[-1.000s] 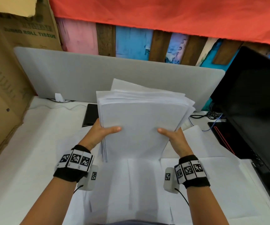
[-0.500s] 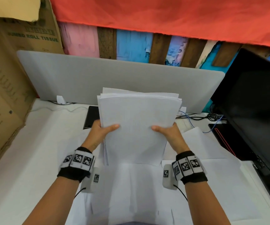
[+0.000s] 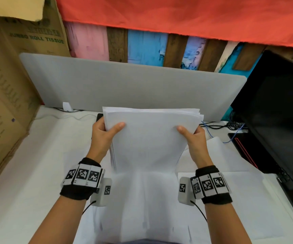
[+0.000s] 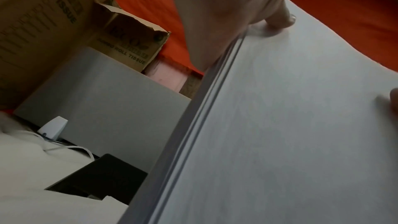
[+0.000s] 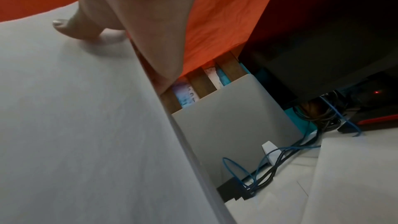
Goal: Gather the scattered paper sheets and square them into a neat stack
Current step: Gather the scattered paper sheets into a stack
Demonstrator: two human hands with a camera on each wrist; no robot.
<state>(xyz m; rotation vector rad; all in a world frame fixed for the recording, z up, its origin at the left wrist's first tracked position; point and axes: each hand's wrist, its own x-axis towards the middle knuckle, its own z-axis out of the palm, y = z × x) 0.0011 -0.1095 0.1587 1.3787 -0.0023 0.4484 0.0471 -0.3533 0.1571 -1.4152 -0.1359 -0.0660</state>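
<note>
A thick stack of white paper sheets [image 3: 149,138] stands on its lower edge on the desk, tilted towards me. My left hand [image 3: 105,132] grips its left edge, thumb across the front sheet. My right hand [image 3: 193,136] grips the right edge the same way. The top edges lie nearly level, with a few sheets fanned at the upper right corner. In the left wrist view the stack's side edge [image 4: 193,134] shows several layered sheets under my left hand [image 4: 237,14]. The right wrist view shows my right hand [image 5: 112,14] with its thumb on the front sheet [image 5: 75,125].
More white sheets [image 3: 230,199] lie flat on the desk below and to the right. A grey divider panel [image 3: 133,88] stands behind. A black monitor [image 3: 274,117] and cables [image 3: 217,125] are at right, cardboard boxes [image 3: 6,103] at left, a dark flat device [image 4: 101,176] behind the stack.
The stack has dropped lower onto the desk and its top edges have evened out from a fanned spread. Both hands have slid up the side edges.
</note>
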